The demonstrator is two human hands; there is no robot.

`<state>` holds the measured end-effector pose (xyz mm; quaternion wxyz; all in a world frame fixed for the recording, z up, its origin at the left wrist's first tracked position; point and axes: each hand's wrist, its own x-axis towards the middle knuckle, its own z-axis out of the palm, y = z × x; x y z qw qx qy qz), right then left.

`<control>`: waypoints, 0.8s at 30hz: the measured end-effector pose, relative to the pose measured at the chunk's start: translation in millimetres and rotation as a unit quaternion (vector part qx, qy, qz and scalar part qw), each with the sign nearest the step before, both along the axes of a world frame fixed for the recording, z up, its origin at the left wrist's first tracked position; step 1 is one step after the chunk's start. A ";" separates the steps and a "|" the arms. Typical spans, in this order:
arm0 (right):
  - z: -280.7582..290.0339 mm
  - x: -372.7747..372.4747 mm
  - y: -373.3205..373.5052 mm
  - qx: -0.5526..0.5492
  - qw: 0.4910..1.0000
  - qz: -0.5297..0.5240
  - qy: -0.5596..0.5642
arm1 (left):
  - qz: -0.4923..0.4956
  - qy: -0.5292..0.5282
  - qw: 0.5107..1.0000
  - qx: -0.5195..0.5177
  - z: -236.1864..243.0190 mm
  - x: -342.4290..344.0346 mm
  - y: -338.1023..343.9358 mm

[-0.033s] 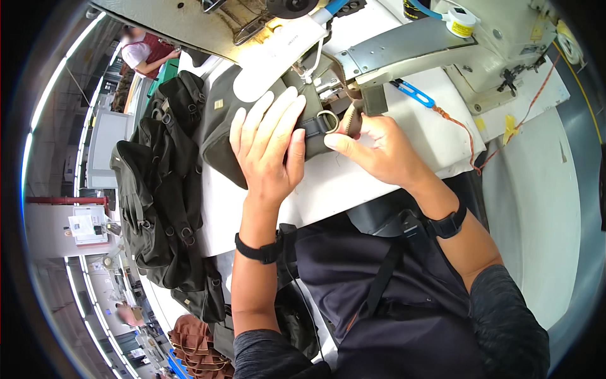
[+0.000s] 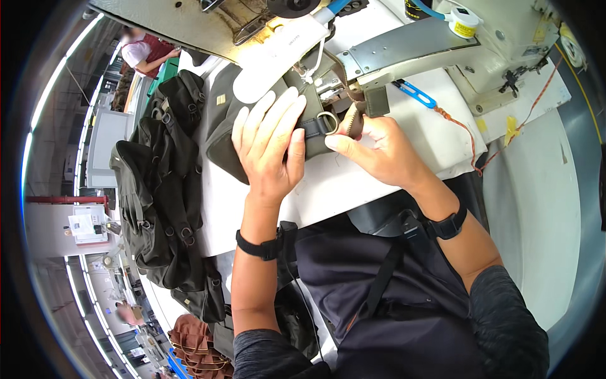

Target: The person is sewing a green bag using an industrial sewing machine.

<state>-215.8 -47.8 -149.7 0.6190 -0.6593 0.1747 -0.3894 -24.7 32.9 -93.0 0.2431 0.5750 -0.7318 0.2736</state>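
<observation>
My left hand (image 2: 270,142) lies flat, fingers stretched out, on a dark olive fabric bag (image 2: 222,129) under the sewing machine head. Beside its thumb, a metal ring (image 2: 327,123) sits on a dark strap tab (image 2: 310,128) at the bag's edge. My right hand (image 2: 379,148) is closed in a pinch, thumb and fingers on the end of a brown zipper (image 2: 355,124) whose teeth show, just right of the ring. A small olive fabric flap (image 2: 377,101) stands above the right fingers. Part of the bag is hidden beneath the machine's white guard (image 2: 265,66).
The sewing machine's metal arm (image 2: 410,47) spans the top right. A blue tool (image 2: 415,95) on an orange cord lies on the white table (image 2: 334,183). Several olive bags (image 2: 158,202) are heaped at the left; brown pieces (image 2: 197,347) lie lower. A person (image 2: 144,52) works at the far left.
The bag has shifted very slightly to the right under my left hand. The zipper end has turned a little in my right fingers. Both hands stay nearly in place.
</observation>
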 end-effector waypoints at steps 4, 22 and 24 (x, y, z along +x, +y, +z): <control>-4.2 2.0 2.8 -0.003 0.997 -0.033 -0.065 | -0.080 0.127 0.989 -0.020 -6.4 -2.6 -15.3; -0.5 -1.5 17.1 0.125 0.987 0.008 -0.099 | 0.015 0.407 0.912 0.056 28.3 -35.9 -28.2; -0.3 -1.7 16.5 0.117 0.989 0.006 -0.093 | 0.002 0.426 0.902 0.069 28.2 -34.8 -29.6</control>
